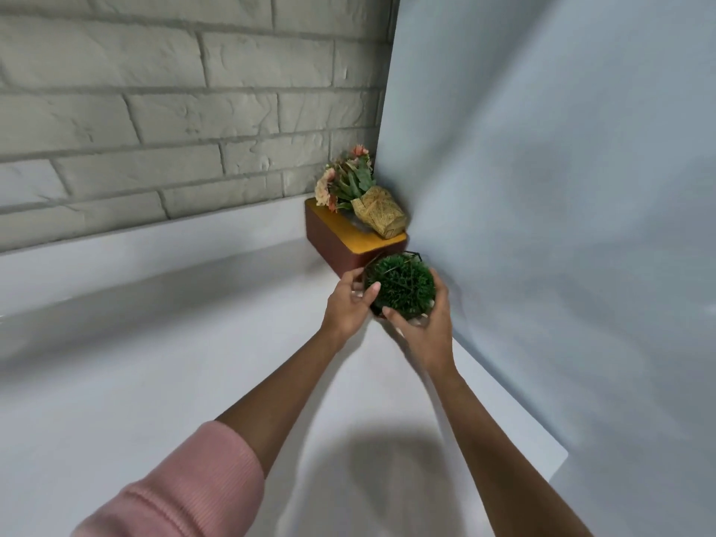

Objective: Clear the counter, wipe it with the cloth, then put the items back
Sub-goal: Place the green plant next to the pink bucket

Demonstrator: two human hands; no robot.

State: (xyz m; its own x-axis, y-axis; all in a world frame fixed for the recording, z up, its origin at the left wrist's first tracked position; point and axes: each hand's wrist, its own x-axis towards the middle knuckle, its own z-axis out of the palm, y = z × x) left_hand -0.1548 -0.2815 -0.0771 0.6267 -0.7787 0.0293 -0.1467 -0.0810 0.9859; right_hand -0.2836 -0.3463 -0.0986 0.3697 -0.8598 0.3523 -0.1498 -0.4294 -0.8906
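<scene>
A wooden box [336,242], red-brown with a yellow top, is sitting on the white counter [155,381]. Just in front of the box, both hands are gripping a round green plant [401,285] in a thin dark wire frame. The left hand [348,304] is curling round its left side and the right hand [424,327], slightly blurred, is cupping its right side. Whether the plant is touching the counter cannot be told. On top of the box a bunch of flowers [348,184] wrapped in burlap is lying tilted. Behind the box a grey brick wall [155,110] is rising, and at the box's right a pale blue backdrop [542,188] is hanging.
</scene>
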